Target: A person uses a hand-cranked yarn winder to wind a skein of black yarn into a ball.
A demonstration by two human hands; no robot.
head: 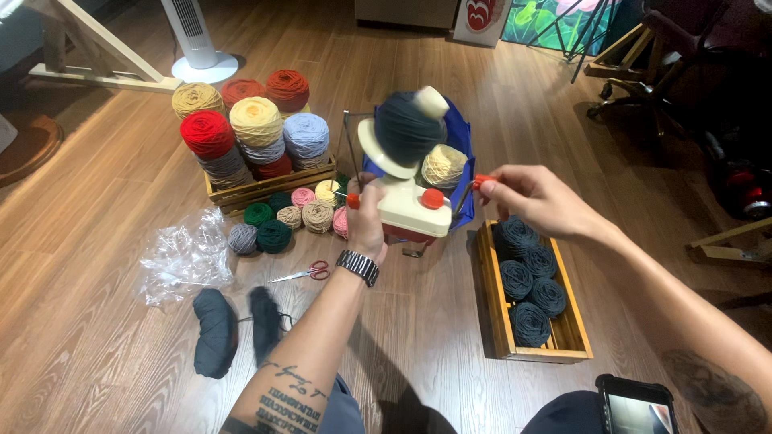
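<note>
At frame centre, the left hand (366,221) closes its grip on the winder (410,205); the right hand (531,197) pinches the crank (482,182). Dark yarn (408,126) sits on top.

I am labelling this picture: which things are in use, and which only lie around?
In use: left hand, right hand, cream plastic yarn winder, its dark blue yarn cake.
Lying around: red-handled scissors, crumpled clear plastic wrap, wooden crate of coloured yarn.

Wood floor (96,241) — scissors (305,272), plastic wrap (183,259), yarn crates (265,190) etc.
</note>
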